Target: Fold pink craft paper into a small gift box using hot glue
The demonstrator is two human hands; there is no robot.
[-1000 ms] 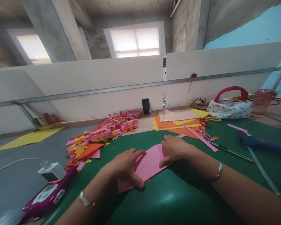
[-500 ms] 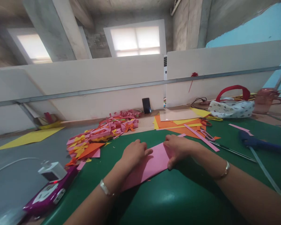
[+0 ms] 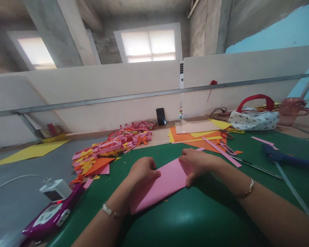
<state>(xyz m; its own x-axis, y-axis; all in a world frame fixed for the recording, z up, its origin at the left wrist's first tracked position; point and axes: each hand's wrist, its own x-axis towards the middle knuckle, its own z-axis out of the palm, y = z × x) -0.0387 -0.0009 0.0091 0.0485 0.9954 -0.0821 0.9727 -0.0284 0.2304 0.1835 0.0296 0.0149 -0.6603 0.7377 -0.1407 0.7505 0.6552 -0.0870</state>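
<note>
Head view: what do the two bare hands have between them?

A long, flat piece of matte pink paper or thin craft sheet [image 3: 167, 181], slanting across the shiny dark-green mat [image 3: 195, 216] from near left to far right. It may be folded or layered; I can't be certain.

How is each hand set?

The right hand [image 3: 199, 164] grips the far-right end, fingertips at the far edge and thumb at the near edge. The left hand [image 3: 142, 171] has its fingers curled over the far edge, towards the left; I can't tell whether it is pinching or merely pressing.

How would you expect the piece to handle?

Very light, I'd judge, and bendy rather than stiff. It should crease readily and could tear if tugged. On that glossy mat it may slide, so I'd hold the right end firmly across both edges and keep the other hand flat near the left end, spreading the pressure.

Anything close by to mind?

On the far right, a narrow pink strip [image 3: 221, 152] and a slender metal tool [image 3: 257, 167] lie beyond the right hand. To the far left sits a heap of pink, orange and yellow paper cut-outs [image 3: 115, 144], apart from the left hand.
</note>
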